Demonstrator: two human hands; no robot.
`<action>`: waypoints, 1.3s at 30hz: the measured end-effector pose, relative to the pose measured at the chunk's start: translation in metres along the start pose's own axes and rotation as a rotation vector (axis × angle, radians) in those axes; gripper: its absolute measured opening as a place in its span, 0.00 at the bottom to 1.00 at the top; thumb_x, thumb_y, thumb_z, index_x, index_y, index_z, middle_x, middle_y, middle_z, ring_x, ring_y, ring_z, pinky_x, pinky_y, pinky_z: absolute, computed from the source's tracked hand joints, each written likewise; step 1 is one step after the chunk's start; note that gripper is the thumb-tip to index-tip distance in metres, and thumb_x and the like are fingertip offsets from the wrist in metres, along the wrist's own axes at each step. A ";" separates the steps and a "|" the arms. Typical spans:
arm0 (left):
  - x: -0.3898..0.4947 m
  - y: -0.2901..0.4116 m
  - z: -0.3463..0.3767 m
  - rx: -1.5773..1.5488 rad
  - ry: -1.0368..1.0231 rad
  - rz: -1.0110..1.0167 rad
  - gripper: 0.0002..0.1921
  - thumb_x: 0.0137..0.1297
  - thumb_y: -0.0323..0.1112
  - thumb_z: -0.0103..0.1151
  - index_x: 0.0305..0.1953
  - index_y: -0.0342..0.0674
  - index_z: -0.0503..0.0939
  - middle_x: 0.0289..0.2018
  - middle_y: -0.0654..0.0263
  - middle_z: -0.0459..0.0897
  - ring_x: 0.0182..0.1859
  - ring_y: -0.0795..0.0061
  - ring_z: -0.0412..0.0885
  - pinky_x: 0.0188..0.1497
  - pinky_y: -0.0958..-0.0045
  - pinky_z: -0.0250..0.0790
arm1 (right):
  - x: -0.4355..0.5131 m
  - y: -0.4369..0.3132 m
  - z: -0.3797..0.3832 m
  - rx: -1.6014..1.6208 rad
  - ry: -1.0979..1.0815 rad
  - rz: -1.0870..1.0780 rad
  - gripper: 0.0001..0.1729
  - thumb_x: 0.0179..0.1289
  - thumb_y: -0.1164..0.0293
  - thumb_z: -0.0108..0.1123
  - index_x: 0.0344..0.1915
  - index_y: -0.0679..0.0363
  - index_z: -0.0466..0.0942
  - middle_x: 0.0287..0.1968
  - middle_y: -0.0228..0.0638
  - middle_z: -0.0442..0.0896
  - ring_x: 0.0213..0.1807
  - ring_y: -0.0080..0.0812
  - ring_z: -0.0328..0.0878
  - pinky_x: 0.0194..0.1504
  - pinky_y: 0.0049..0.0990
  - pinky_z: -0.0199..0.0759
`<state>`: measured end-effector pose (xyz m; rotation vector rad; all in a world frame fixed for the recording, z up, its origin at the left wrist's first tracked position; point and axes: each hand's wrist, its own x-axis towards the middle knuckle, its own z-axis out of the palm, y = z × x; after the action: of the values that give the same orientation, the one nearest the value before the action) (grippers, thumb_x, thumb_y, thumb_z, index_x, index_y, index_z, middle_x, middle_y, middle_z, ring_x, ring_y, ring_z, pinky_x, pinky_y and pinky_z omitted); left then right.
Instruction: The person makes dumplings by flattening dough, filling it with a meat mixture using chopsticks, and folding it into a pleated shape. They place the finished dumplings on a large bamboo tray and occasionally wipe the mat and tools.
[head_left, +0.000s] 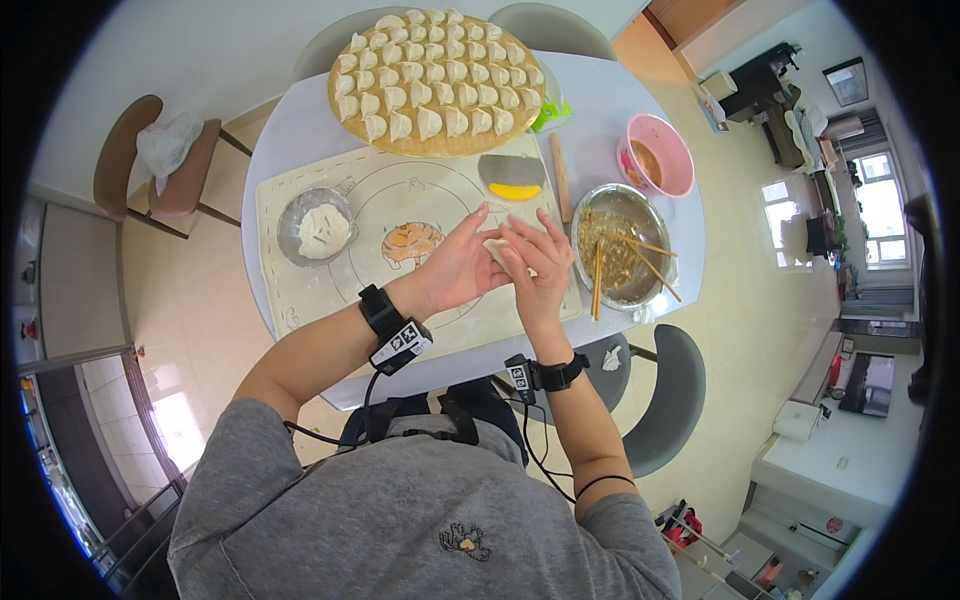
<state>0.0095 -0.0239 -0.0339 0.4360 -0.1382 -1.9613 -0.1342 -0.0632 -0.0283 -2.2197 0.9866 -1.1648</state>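
A folded dumpling (498, 253) is between my two hands, above the right part of the printed pastry mat (322, 319). My left hand (463, 264) lies palm up with its fingers spread, against the dumpling's left side. The thumb and fingers of my right hand (538, 259) pinch the dumpling. Beside my right hand stands a steel bowl (626, 247) of filling with several chopsticks (598, 281) in it. A dough scraper with a yellow grip (514, 192) lies just beyond my hands, and a wooden rolling pin (560, 176) lies to its right.
A round tray (457, 146) with rows of dumplings covers the table's far side. A metal bowl of flour (322, 231) stands at the mat's left. A pink bowl (679, 161) with brownish contents is at the right. Chairs (679, 405) stand around the white table (270, 150).
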 end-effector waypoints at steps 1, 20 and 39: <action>-0.001 0.001 -0.001 0.009 -0.029 0.000 0.36 0.74 0.62 0.33 0.62 0.30 0.66 0.55 0.60 0.75 0.57 0.70 0.75 0.66 0.66 0.62 | 0.000 0.000 0.001 0.063 0.009 0.055 0.12 0.52 0.71 0.70 0.39 0.52 0.86 0.53 0.28 0.81 0.65 0.37 0.67 0.63 0.36 0.51; -0.032 -0.019 -0.081 -0.279 0.043 -0.030 0.37 0.74 0.60 0.32 0.64 0.27 0.63 0.64 0.53 0.68 0.65 0.62 0.68 0.71 0.63 0.53 | -0.027 0.001 0.037 0.180 -0.391 0.198 0.21 0.54 0.74 0.68 0.51 0.53 0.83 0.55 0.36 0.69 0.45 0.28 0.71 0.42 0.22 0.70; -0.224 -0.027 -0.257 0.066 1.018 0.572 0.21 0.72 0.44 0.45 0.58 0.37 0.72 0.50 0.60 0.80 0.55 0.69 0.76 0.59 0.67 0.67 | -0.050 0.071 0.251 -0.176 -0.500 0.149 0.13 0.63 0.67 0.60 0.47 0.57 0.78 0.45 0.46 0.76 0.43 0.48 0.77 0.43 0.41 0.72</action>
<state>0.1609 0.2149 -0.2264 1.2280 0.2987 -1.0118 0.0288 -0.0574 -0.2375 -2.3534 1.0403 -0.4330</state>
